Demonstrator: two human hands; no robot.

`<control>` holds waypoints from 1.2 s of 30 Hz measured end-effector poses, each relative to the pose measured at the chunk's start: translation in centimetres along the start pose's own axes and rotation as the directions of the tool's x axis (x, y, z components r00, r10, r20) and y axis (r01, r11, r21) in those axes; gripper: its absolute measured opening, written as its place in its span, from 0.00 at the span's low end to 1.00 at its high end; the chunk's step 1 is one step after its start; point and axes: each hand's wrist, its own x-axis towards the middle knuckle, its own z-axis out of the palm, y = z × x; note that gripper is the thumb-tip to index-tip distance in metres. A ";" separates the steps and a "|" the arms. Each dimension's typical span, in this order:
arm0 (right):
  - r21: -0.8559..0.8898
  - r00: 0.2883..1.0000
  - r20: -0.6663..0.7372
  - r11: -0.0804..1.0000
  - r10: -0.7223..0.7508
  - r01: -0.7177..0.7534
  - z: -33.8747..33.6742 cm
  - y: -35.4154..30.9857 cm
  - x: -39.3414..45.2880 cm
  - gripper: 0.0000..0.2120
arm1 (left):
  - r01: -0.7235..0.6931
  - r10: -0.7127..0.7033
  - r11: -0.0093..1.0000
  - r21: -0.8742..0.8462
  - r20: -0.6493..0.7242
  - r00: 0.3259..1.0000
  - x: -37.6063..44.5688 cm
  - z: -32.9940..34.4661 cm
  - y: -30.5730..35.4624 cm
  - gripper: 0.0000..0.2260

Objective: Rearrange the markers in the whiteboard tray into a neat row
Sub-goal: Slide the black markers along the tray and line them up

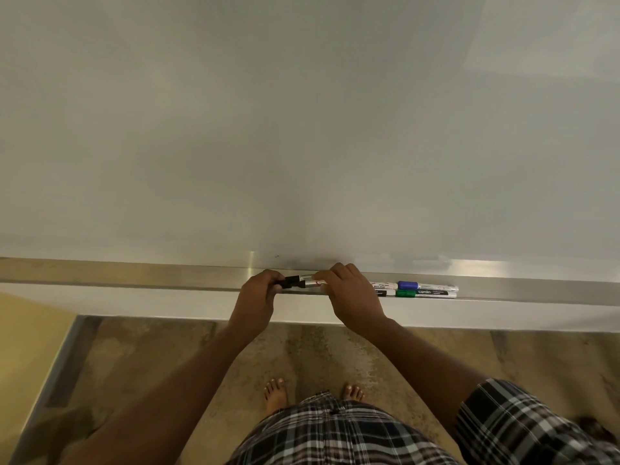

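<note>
A blank whiteboard [302, 129] fills the upper view, with its metal tray [134, 275] running left to right along the bottom edge and a bare floor [318, 357] below. You are standing close, both arms reaching to the middle of the tray.

Your left hand [256, 298] is curled around the black-capped end of a black marker [297, 281], fingers closed on it. Your right hand [352, 293] pinches the barrel of that same marker from the right, thumb and fingers narrow; it also covers part of the tray, so you cannot tell what lies under it. Just right of that hand, a blue marker [426, 286] lies at the far side of the tray and a green marker [424, 293] at the near side, touching along their lengths. Two more white barrels [382, 288] poke out from under your right hand, end to end with them.

The risks, as I judge them: the tray is shallow, so sliding the held marker right could nudge the near green one over the lip onto the floor. Pulling with both hands could also pop the cap off. Set it down flat, parallel to the others
</note>
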 end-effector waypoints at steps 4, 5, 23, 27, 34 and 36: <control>0.024 1.000 -0.007 1.000 0.008 -0.007 -0.3 -0.2 -0.2 0.16 | -0.037 0.037 0.999 -0.018 0.023 0.999 0.1 0.1 0.6 0.08; 0.033 1.000 -0.013 0.999 0.011 -0.011 -0.3 -0.3 -0.3 0.16 | -0.046 0.046 0.999 -0.021 0.026 0.999 0.2 0.0 0.7 0.08; 0.100 0.997 -0.059 0.994 0.043 -0.037 -0.5 -0.5 -1.4 0.13 | -0.048 0.051 0.997 -0.054 0.054 0.997 -0.4 0.1 1.8 0.09; 0.193 0.994 -0.095 0.981 0.052 -0.033 -0.3 -0.8 -1.1 0.13 | -0.009 0.014 0.989 -0.147 0.037 0.999 -0.1 -0.1 2.3 0.08; 0.348 0.975 -0.173 0.935 0.137 -0.070 -0.2 -1.3 -1.1 0.08 | 0.097 -0.089 0.946 -0.309 0.040 0.995 0.6 -0.3 2.9 0.08; 0.345 0.971 -0.184 0.935 0.153 -0.082 -0.1 -1.5 -1.2 0.07 | 0.091 -0.088 0.948 -0.305 0.025 0.996 0.4 -0.2 3.1 0.08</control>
